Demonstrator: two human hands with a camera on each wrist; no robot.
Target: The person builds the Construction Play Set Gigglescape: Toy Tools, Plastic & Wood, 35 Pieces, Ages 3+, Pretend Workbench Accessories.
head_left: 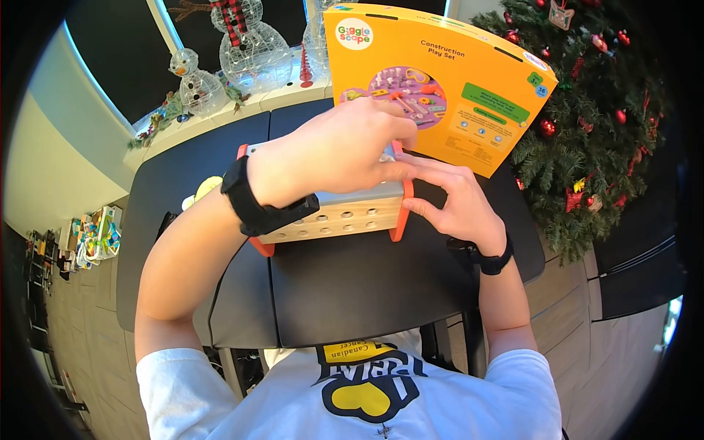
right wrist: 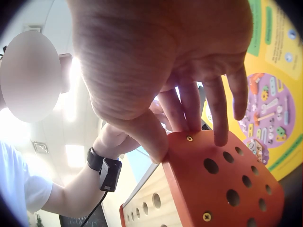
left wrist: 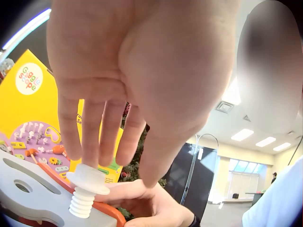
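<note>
A toy workbench (head_left: 330, 224) stands on the black table, with a wooden front full of holes, a grey top and orange-red end panels (right wrist: 222, 175). My left hand (head_left: 330, 150) reaches across its top toward the right end. In the left wrist view, a white plastic screw (left wrist: 83, 201) stands upright in the grey top. The left fingers (left wrist: 94, 127) hang straight down, tips right at the screw head. My right hand (head_left: 458, 202) grips the right end panel, thumb on its front edge and fingers over the top and outer face.
Behind the workbench stands a yellow play set box (head_left: 440, 81). A decorated Christmas tree (head_left: 579, 139) is at the right. Wire snowmen (head_left: 249, 55) line the ledge at the back. A pale yellow object (head_left: 209, 187) lies left of the bench, beyond my left forearm. A cable runs down from the left wrist.
</note>
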